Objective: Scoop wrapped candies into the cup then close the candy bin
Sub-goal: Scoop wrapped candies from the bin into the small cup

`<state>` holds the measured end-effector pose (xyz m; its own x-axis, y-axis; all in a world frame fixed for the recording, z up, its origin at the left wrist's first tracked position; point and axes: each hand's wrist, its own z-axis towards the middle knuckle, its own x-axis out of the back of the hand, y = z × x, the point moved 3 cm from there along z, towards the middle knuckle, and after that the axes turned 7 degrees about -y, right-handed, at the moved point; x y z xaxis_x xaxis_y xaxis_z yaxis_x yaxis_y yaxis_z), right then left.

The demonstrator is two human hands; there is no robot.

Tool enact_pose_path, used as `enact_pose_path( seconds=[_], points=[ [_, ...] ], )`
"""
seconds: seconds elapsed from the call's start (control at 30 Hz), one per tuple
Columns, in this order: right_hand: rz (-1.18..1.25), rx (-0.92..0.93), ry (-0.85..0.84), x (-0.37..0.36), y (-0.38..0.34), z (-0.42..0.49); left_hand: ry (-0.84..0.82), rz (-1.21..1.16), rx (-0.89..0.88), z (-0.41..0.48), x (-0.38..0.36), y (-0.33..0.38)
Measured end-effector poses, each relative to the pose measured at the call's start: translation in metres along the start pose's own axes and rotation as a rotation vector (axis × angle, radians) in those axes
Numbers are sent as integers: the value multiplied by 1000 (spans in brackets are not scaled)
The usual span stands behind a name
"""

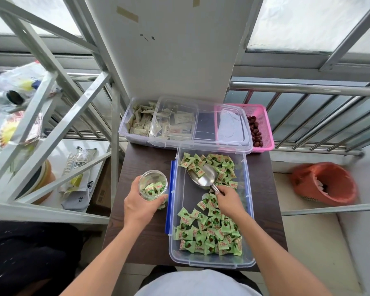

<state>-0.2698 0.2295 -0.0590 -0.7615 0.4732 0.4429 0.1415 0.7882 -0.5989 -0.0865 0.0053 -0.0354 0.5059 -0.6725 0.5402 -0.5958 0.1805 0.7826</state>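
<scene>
Right now the candy bin [187, 199] sits open on the R half of the table [141, 242], running from the front edge almost to the back. It's clear plastic w/ a blue latch strip [170, 195] along its L rim. The candies [209, 231] are small pillow packs in light-green wrappers w/ a dark round picture & red print. They lie in two heaps, one at the bin's front end and one at its back R corner, w/ bare floor btwn.

R hand [228, 199] has its fingers curled round the handle of a metal scoop [203, 177]. The scoop's bowl lies inside the bin, pointing to the back, one candy at its tip.

L hand [140, 205] wraps round a clear round cup [152, 178] just beside the bin's L wall, w/ a few candies in its bottom. Can't tell if the cup rests on the table.

A clear lid [201, 124] lies at the table's back edge, across a 2nd clear bin [124, 124] of pale packets and a pink basket [263, 116] of dark-red fruit.
</scene>
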Motion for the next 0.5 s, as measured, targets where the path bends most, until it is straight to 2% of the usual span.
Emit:
enact_pose_path(
  seconds=[0.5],
  points=[
    [63,147,75,21,0,-50,-11,-17,-47,-4,-1,5]
  ],
)
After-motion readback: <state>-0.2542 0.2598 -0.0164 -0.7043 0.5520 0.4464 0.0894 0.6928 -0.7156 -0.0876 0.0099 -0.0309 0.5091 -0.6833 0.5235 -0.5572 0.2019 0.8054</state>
